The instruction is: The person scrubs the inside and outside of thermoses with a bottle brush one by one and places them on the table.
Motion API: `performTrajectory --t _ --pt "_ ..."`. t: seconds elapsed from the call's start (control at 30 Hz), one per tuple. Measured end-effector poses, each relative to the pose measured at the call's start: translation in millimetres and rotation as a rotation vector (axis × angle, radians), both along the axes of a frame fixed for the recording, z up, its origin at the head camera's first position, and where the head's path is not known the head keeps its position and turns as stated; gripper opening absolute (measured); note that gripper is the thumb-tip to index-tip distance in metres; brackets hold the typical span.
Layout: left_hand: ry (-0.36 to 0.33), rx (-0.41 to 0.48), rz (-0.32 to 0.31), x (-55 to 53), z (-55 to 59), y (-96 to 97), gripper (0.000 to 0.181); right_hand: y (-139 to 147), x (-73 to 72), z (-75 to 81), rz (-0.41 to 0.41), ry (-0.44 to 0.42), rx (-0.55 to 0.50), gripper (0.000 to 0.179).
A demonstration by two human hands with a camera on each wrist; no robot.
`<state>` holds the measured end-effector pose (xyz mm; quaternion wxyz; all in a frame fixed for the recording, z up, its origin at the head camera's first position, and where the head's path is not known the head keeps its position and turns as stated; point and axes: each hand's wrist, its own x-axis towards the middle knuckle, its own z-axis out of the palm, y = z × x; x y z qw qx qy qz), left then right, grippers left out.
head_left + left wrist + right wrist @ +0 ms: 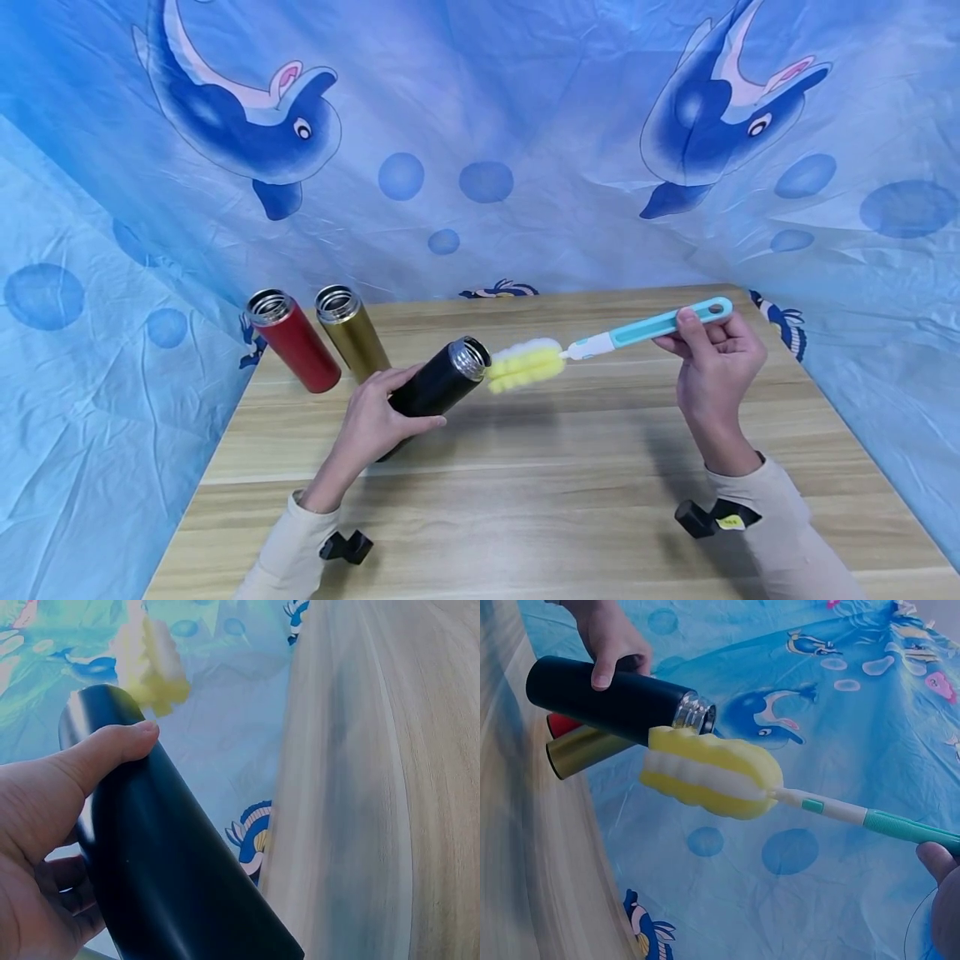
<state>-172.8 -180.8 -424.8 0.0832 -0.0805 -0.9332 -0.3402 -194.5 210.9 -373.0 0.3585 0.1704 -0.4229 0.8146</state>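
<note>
My left hand [377,414] grips a black thermos bottle [435,385], tilted with its uncapped steel mouth up and to the right. The thumb lies along the near side, and the other fingers go round behind the bottle. In my right hand [717,367] is a bottle brush [637,330], pinched near the end of its turquoise handle. Its yellow and white sponge head [709,772] points at the bottle and overlaps the rim in the right wrist view, outside the opening. Behind the left hand stand a gold bottle [354,333] and a red bottle [296,343], both uncapped.
A wood-grain table [570,500] lies under both hands. Blue sheeting [570,233] printed with dolphins rises behind the table and along both sides. A small black camera is strapped to each sleeve.
</note>
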Motion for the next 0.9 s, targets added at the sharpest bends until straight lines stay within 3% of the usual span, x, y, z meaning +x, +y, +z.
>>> performTrajectory --t 0.3,0.5,0.63,0.9 --pt "0.034 -0.032 -0.017 -2.1 0.2 -0.4 0.079 -1.6 1.6 3.6 0.013 0.012 0.003 0.006" --pt "0.023 -0.035 -0.011 -2.7 0.7 -1.2 0.080 -2.9 3.0 6.1 0.055 0.015 -0.049 0.005" --pt "-0.032 -0.004 -0.026 -2.3 1.8 -2.1 0.083 -2.7 1.3 5.9 0.086 -0.002 -0.102 0.007" --pt "-0.207 0.177 -0.107 -1.9 4.4 -4.7 0.078 2.3 -2.6 3.5 0.077 -0.047 -0.176 0.015"
